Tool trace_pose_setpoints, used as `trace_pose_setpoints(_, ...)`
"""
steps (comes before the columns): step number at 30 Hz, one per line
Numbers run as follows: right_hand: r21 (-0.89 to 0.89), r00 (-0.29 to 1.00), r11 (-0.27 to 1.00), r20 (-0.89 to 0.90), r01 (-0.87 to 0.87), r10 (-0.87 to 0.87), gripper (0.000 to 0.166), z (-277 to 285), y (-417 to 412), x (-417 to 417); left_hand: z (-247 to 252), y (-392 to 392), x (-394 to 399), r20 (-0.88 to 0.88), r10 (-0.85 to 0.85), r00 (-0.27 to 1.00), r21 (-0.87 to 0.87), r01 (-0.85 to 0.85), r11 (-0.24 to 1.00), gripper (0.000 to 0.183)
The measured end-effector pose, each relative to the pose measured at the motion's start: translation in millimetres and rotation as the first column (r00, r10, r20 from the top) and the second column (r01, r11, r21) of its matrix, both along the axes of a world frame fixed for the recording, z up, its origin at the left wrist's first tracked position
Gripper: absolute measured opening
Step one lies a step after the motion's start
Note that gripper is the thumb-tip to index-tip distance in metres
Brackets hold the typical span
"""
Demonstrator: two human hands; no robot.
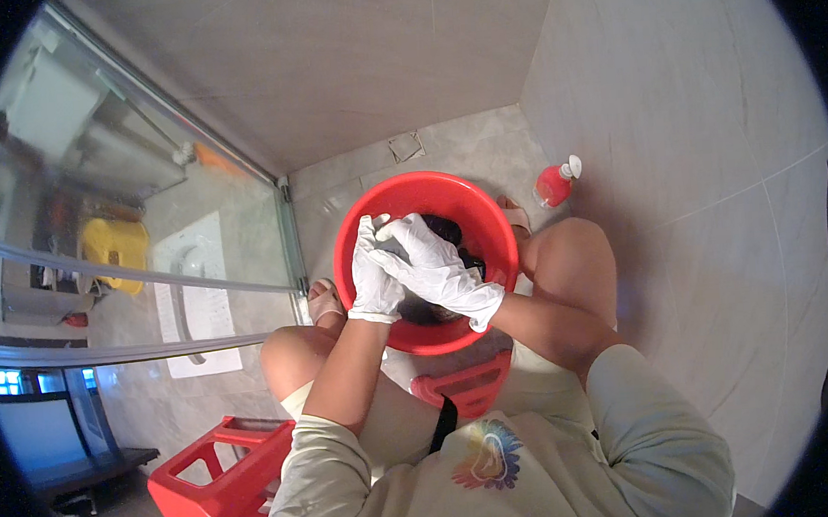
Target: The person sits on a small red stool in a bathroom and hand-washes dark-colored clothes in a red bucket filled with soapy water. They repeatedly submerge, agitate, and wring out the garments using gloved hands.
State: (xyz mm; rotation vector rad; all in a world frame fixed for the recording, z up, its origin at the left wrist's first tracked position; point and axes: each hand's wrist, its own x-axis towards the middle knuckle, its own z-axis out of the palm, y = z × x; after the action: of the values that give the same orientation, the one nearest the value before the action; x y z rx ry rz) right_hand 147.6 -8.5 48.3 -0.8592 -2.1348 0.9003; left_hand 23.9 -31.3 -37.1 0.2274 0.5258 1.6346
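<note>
Both of my hands wear white disposable gloves and meet over a red plastic basin (430, 346) that stands on the floor between my feet. My left hand (374, 271) is at the basin's left side, its fingers pointing up the picture. Across it lies my right hand (439, 264), the fingertips touching or overlapping the left glove. Whether anything is held between the palms cannot be seen. Inside the basin, partly hidden by the gloves, lies dark, wet-looking cloth (443, 228).
A pump bottle of red liquid (554, 184) stands right of the basin, near the tiled wall. A floor drain (406, 147) lies beyond it. Left are a glass shower partition (290, 245), a squat toilet (196, 300) and a yellow stool (119, 255). A red plastic stool (208, 491) stands lower left.
</note>
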Motion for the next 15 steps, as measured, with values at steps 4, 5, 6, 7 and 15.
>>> trace_pose_setpoints(4, -0.375, 0.992, 0.918, 0.042, 0.128, -0.121, 0.034, 9, 25, 1, 68, -3, 39, -0.097, 0.094, 0.991, -0.207, -0.113, 0.972, 0.041)
trace_pose_setpoints(5, -0.383, 0.989, 0.915, -0.02, 0.127, -0.146, 0.031, -5, 34, 3, 81, -5, 43, -0.152, 0.053, 0.987, -0.202, -0.084, 0.976, 0.042)
trace_pose_setpoints(6, -0.413, 0.99, 0.905, -0.044, 0.102, -0.132, 0.029, -7, 38, 6, 79, -2, 43, -0.258, 0.041, 0.965, -0.18, -0.089, 0.98, 0.044)
trace_pose_setpoints(7, -0.436, 0.99, 0.894, -0.05, 0.098, -0.133, 0.027, -8, 41, 9, 74, 1, 43, -0.343, 0.019, 0.939, -0.153, -0.076, 0.985, 0.045)
trace_pose_setpoints(15, -0.442, 0.996, 0.893, 0.035, 0.088, -0.08, 0.039, -45, 22, 28, 44, -17, 36, -0.327, -0.22, 0.919, -0.299, 0.121, 0.947, 0.055)
